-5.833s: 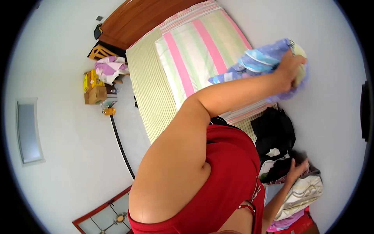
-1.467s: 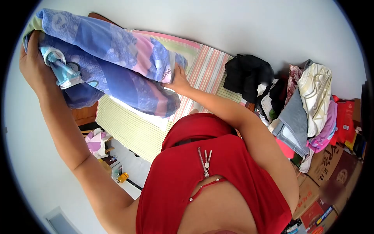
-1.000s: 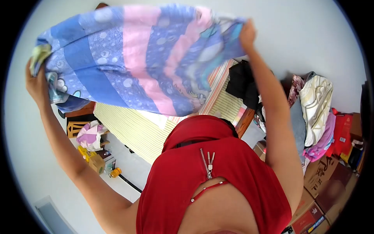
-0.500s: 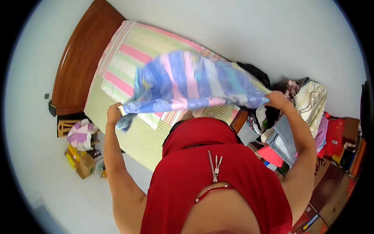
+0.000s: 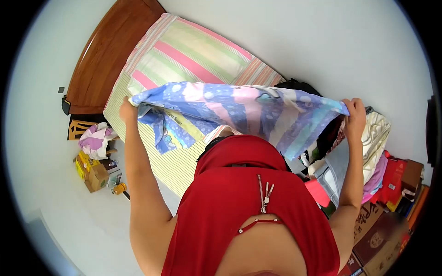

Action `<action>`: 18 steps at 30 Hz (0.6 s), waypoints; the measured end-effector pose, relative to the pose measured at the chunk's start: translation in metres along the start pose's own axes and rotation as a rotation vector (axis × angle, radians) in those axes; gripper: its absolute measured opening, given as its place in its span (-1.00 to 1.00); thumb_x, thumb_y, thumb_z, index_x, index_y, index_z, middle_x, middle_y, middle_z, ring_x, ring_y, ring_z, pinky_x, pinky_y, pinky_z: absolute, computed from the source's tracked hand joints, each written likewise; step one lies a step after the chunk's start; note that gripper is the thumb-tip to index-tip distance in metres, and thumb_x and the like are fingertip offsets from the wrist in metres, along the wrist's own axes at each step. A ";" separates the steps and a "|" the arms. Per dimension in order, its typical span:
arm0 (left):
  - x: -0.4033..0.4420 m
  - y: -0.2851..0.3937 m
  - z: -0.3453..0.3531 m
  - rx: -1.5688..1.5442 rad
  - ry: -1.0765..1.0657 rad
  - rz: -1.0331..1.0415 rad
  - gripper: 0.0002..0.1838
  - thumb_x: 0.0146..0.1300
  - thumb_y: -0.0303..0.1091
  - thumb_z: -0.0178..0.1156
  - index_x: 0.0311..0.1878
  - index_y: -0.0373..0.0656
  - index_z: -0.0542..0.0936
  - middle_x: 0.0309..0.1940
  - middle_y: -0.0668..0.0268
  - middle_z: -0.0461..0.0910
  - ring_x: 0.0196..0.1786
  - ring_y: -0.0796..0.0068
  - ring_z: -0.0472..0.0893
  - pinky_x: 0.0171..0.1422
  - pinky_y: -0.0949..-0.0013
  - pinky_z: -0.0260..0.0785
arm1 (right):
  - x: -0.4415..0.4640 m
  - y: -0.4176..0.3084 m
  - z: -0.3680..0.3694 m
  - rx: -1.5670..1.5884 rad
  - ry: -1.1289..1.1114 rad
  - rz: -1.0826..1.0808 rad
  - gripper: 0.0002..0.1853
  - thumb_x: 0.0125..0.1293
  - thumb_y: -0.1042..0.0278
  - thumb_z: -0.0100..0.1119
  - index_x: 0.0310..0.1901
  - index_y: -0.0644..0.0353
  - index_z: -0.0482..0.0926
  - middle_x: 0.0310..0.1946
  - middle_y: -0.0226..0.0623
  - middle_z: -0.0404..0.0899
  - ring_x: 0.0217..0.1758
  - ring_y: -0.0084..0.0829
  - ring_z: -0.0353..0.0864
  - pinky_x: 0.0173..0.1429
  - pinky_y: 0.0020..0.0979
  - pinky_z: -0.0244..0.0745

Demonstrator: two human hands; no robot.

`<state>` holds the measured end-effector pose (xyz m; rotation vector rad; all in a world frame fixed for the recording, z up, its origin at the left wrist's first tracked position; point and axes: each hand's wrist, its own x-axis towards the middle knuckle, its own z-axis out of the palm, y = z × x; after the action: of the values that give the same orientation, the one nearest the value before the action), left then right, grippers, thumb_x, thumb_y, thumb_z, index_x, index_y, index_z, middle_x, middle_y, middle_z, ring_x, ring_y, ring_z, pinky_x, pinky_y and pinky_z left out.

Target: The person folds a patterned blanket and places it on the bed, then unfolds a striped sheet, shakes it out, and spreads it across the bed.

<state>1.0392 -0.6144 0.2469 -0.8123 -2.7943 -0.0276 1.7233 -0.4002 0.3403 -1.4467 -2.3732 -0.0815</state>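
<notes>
A blue patterned cloth [image 5: 239, 103] with pink, white and light blue bands is stretched out in the air in front of me. My left hand [image 5: 128, 110] grips one corner of it, fingers closed. At the far end, my right hand [image 5: 354, 115] is closed on the opposite corner. Between the hands the top edge runs nearly taut, and the rest hangs down in loose folds toward my body. Behind and below the cloth lies a bed with a pink, green and white striped sheet [image 5: 198, 50].
A wooden headboard [image 5: 113, 50] rises at the bed's upper left. On the right are piled clothes [image 5: 375, 133], a red bag [image 5: 391, 177] and cardboard boxes [image 5: 380, 239]. Small boxes [image 5: 95, 177] and a purple-white cloth [image 5: 95, 140] sit at left. A wall [image 5: 322, 41] borders the bed.
Both hands have risen and spread farther apart, drawing the cloth's edge upward. The cloth's body, billowing above the hands before, now hangs below them.
</notes>
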 end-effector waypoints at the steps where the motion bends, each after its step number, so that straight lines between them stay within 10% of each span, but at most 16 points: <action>1: 0.008 -0.019 0.012 -0.077 0.009 0.001 -0.73 0.14 -0.24 0.11 -0.08 -0.03 0.52 -0.45 0.13 0.60 -0.27 0.07 0.63 -0.33 0.16 0.49 | -0.001 -0.009 -0.009 0.046 0.089 -0.018 -0.76 0.05 0.57 0.06 -0.21 0.14 0.56 -0.23 -0.18 0.49 -0.10 -0.16 0.51 0.03 -0.23 0.41; 5: 0.044 -0.057 0.043 -1.393 -0.066 -0.654 -0.79 0.24 -0.30 -0.02 -0.10 -0.11 0.47 -0.35 0.19 0.56 -0.36 0.33 0.64 -0.59 0.31 0.46 | -0.006 -0.049 -0.036 0.478 0.258 -0.177 -0.80 0.15 0.48 -0.01 -0.18 0.23 0.52 -0.13 -0.08 0.51 0.07 -0.13 0.48 0.37 0.01 0.04; 8: 0.062 -0.052 0.027 -1.256 -0.088 -0.629 -0.72 0.30 -0.24 -0.07 -0.02 -0.11 0.49 -0.21 0.25 0.56 -0.26 0.37 0.60 -0.21 0.34 0.50 | -0.006 -0.068 -0.047 1.003 0.181 -0.238 -0.81 0.19 0.41 -0.04 -0.19 0.21 0.51 -0.26 -0.07 0.53 -0.05 -0.13 0.54 0.39 0.03 0.01; 9: 0.065 -0.037 0.013 -1.396 -0.147 -0.507 -0.76 0.29 -0.25 -0.04 -0.07 -0.13 0.49 -0.26 0.29 0.55 -0.26 0.43 0.58 -0.17 0.35 0.47 | -0.004 -0.074 -0.048 1.059 0.251 -0.262 -0.82 0.21 0.36 -0.01 -0.19 0.21 0.50 -0.37 -0.10 0.53 -0.21 -0.19 0.57 0.22 -0.07 0.28; 13: 0.061 0.044 -0.060 -1.569 -0.527 0.055 -0.89 0.22 -0.32 0.06 -0.29 -0.14 0.48 -0.41 0.43 0.50 -0.29 0.56 0.51 -0.04 0.43 0.41 | 0.009 -0.077 -0.051 1.174 0.240 -0.275 -0.78 0.11 0.39 0.11 -0.20 0.24 0.53 -0.41 -0.18 0.53 -0.40 -0.31 0.49 -0.33 -0.40 0.37; 18: 0.025 0.151 -0.165 -0.999 -0.715 0.983 -0.87 0.01 -0.41 0.20 -0.54 -0.13 0.43 -0.47 0.43 0.42 -0.38 0.53 0.42 -0.07 0.44 0.35 | 0.059 -0.126 -0.047 0.958 0.008 -0.522 -0.66 -0.07 0.57 0.13 -0.17 0.13 0.59 -0.25 -0.22 0.49 -0.23 -0.26 0.53 -0.17 -0.39 0.43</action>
<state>1.1347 -0.4873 0.4058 -2.7582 -2.3942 -1.2103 1.6022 -0.4208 0.4208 -0.3758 -2.1865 0.7941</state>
